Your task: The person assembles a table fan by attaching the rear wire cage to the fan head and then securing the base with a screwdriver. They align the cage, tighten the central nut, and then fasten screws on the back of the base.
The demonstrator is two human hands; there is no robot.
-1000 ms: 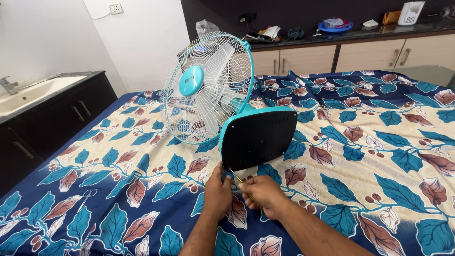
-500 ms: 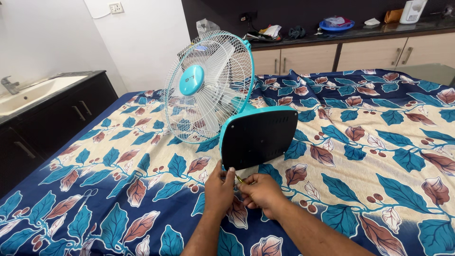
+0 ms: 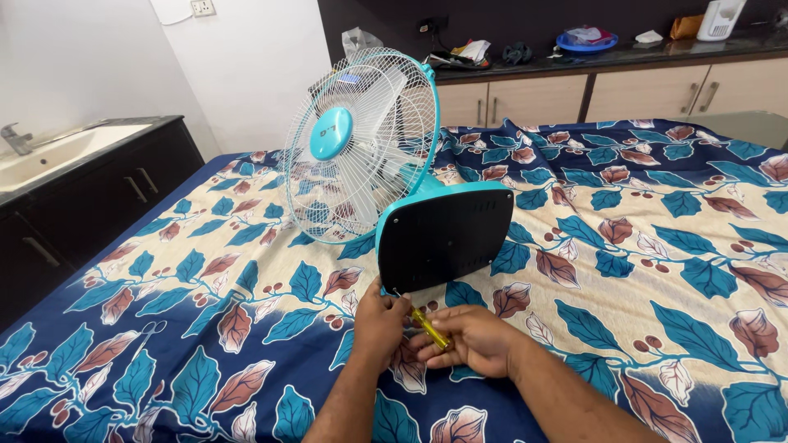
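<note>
Right hand (image 3: 472, 336) pinches slim yellow screwdriver (image 3: 430, 327) — light, stiff, slippery; left hand (image 3: 379, 321) steadies fan base (image 3: 446, 238) — bulky, tippy plastic.

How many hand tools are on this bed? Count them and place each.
2. A yellow-handled screwdriver in the right hand, near the fan base; scissors lying on the bedspread far left. More may be hidden.

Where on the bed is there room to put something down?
The bedspread right of the fan base, out to its right edge, lies bare. Another bare stretch runs left of the fan cage, above the scissors. It is crowded below the base, where the left hand and right hand meet around the screwdriver.
</note>
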